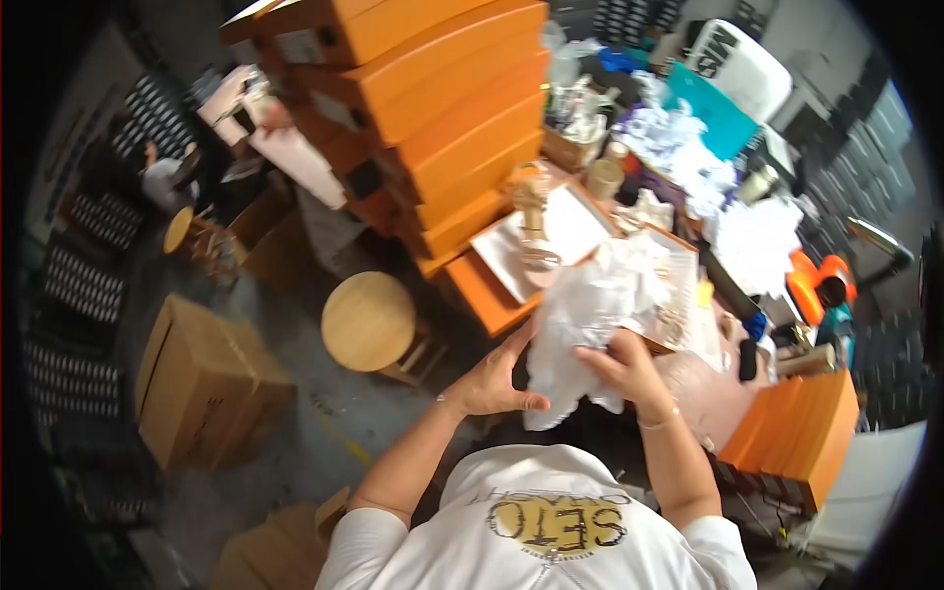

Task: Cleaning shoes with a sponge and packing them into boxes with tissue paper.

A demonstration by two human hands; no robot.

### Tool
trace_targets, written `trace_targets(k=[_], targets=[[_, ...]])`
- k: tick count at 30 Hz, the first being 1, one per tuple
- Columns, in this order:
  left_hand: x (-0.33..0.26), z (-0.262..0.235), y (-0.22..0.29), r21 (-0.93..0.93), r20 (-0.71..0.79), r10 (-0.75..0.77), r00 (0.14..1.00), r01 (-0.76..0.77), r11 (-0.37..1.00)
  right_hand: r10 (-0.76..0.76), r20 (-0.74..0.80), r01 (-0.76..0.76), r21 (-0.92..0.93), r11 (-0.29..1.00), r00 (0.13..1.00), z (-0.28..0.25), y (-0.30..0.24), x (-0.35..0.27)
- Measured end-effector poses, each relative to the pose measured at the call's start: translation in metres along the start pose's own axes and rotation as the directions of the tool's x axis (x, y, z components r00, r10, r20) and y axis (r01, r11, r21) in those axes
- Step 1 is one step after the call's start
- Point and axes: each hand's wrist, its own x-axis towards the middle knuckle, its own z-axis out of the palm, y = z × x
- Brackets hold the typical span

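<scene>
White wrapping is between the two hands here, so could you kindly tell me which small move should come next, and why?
I would probably close the left hand gently on the near left edge of the white wrapping. The right hand seems to grip it already, while the left is open beside it, thumb and fingers spread, and the wrapping's lower end looks loose.

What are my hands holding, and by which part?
Your right hand grips the white wrap by its near right side; your left hand is open at its left edge.
</scene>
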Motion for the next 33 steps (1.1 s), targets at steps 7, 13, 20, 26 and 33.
trace_targets(k=[7, 13, 20, 26, 33], targets=[[0.004, 0.03, -0.023, -0.373, -0.294, -0.451, 0.843, 0.333, 0.866, -0.016, -0.231, 0.031, 0.061, 0.998, 0.973, -0.041, 0.036, 0.011], [0.008, 0.058, -0.047, -0.507, -0.481, -0.41, 0.775, 0.135, 0.851, 0.131, -0.326, 0.134, 0.677, 0.724, 0.936, -0.039, 0.049, -0.003], [0.033, 0.114, -0.001, -0.339, -0.342, -0.143, 0.929, 0.02, 0.941, 0.111, -0.26, 0.13, 0.755, 0.643, 0.959, -0.008, 0.051, 0.011], [0.019, 0.109, -0.009, -0.427, -0.489, -0.337, 0.804, 0.116, 0.897, -0.152, -0.29, 0.264, 0.399, 0.878, 0.945, -0.005, 0.077, -0.001], [-0.011, 0.087, -0.018, -0.315, -0.606, -0.27, 0.748, 0.086, 0.945, -0.02, -0.067, 0.047, 0.431, 0.901, 0.998, 0.006, 0.071, -0.027]])
